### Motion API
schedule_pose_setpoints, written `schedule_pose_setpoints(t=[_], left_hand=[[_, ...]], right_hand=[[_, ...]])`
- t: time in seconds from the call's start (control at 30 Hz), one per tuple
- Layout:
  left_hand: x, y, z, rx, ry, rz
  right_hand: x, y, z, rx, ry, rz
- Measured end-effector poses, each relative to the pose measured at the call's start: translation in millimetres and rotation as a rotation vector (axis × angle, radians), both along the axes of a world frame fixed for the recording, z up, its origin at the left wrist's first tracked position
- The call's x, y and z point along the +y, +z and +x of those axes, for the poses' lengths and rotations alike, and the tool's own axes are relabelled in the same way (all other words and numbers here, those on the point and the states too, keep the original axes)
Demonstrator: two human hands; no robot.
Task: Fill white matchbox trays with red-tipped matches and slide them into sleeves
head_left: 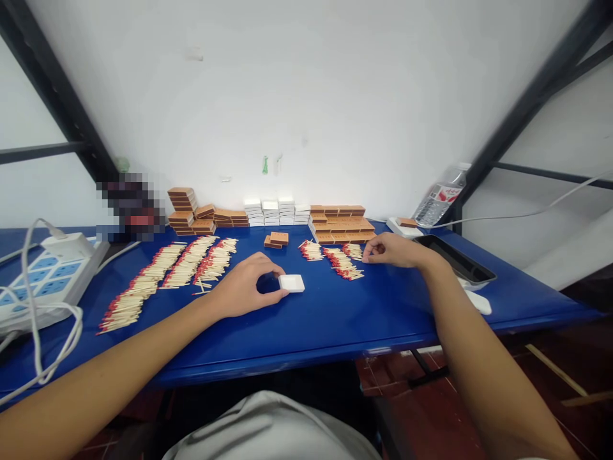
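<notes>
My left hand pinches the left end of a small white matchbox tray between thumb and fingers, low over the blue tabletop. To the right, my right hand is curled with its fingertips together at the pale ends of a small heap of red-tipped matches. Whether a match is between those fingertips I cannot make out. Two more heaps of matches lie just left of that hand. Beyond the tray are a few brown matchbox sleeves. Long rows of matches spread out left of my left hand.
Along the wall stand stacked brown matchboxes and white trays. A power strip with looping cables occupies the left end of the blue table. On the right are a leaning plastic bottle and a black-surfaced tray-like object.
</notes>
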State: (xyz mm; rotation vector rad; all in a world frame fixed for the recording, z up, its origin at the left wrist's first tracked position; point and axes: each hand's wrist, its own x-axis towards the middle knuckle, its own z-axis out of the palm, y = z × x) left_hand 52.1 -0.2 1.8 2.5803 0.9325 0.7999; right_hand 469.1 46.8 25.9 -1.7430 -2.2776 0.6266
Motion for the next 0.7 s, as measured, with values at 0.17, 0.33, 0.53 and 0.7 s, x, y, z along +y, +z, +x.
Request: schedule_pose_setpoints(t=[0.17, 0.33, 0.53, 0.7], left_hand=[[-0.9, 0.6, 0.5, -0.002, -0.005, -0.001], [-2.4, 1.9, 1.0, -0.04, -0.013, 0.027], [0.3, -0.6, -0.1, -0.053, -0.031, 0.071], [2.7, -3.1, 0.0, -0.049, -0.025, 0.076]], right_hand=[[-4.9, 3.6, -5.2, 0.019, 0.011, -0.022], [-25.4, 17.0, -36.1, 0.164, 0.054, 0.118], [-64.0, 19.5, -116.3, 0.256, 0.239, 0.321], [-71.7, 2.8, -156.8, 0.06, 0.319, 0.393]])
